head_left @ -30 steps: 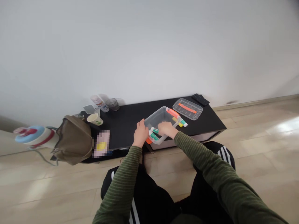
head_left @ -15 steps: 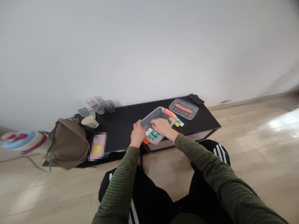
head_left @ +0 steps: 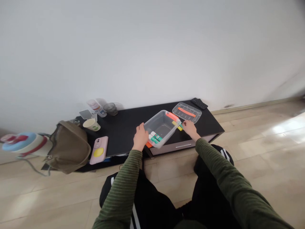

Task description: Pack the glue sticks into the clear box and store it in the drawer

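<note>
A clear plastic box (head_left: pixel 156 121) with orange latches sits tilted across the front edge of the black low cabinet. My left hand (head_left: pixel 140 137) is closed on the box's left rim. Inside, against its near-left end, lie two green glue sticks (head_left: pixel 156 137) with white caps. To the right of the box, my right hand (head_left: pixel 190 128) pinches another green glue stick (head_left: pixel 181 125), mostly covered by the fingers. A yellow stick (head_left: pixel 178 126) lies beside it, partly behind the box's corner. The clear lid (head_left: pixel 187 112) with an orange handle rests flat behind my right hand.
On the black cabinet (head_left: pixel 124 127) stand a paper cup (head_left: pixel 91 124), a glass (head_left: pixel 111 108) and a spray bottle (head_left: pixel 97 108). A pink phone (head_left: pixel 99 149) and a brown bag (head_left: pixel 69 148) are at the left. A black remote-like object (head_left: pixel 199 103) lies back right, near the wall.
My right hand has moved out of the box to the right and now grips the green glue stick on the cabinet. The left hand has stayed on the box rim.
</note>
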The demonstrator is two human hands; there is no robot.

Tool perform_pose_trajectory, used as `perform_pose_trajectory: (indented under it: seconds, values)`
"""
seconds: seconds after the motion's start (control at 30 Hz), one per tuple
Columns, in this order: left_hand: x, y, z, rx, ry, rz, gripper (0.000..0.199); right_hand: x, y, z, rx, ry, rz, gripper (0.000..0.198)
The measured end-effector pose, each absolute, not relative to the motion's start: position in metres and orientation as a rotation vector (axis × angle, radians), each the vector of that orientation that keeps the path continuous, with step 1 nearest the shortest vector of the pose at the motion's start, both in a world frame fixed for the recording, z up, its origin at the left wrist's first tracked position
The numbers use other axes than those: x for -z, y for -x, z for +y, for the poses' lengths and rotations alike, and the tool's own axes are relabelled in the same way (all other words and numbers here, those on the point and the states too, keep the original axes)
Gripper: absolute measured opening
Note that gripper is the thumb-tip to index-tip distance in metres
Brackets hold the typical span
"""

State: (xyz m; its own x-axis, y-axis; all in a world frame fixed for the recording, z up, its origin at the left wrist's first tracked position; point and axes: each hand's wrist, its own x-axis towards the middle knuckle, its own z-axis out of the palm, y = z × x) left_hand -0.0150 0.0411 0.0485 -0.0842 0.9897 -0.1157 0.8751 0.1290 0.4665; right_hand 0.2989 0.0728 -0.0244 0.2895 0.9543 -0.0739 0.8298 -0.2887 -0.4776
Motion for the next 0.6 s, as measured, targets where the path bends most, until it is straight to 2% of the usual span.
perform_pose_trajectory:
  seconds: [0.23,0.37,0.5,0.6]
  values:
    - [-0.049,0.015,0.041,-0.399,-1.795,2.011,0.059,0.043,-0.298,0.072,-0.507,2.315,-1.692,0.040]
    - [-0.049,0.015,0.042,-0.394,-1.789,2.011,0.059,0.037,-0.300,0.071,-0.461,2.339,-1.735,0.036]
    - [-0.053,0.013,0.041,-0.372,-1.790,2.018,0.059,0.024,-0.298,0.064,-0.515,2.320,-1.520,0.038]
    - [-0.057,0.011,0.039,-0.355,-1.798,2.022,0.059,0.005,-0.288,0.053,-0.331,2.128,-1.412,0.041]
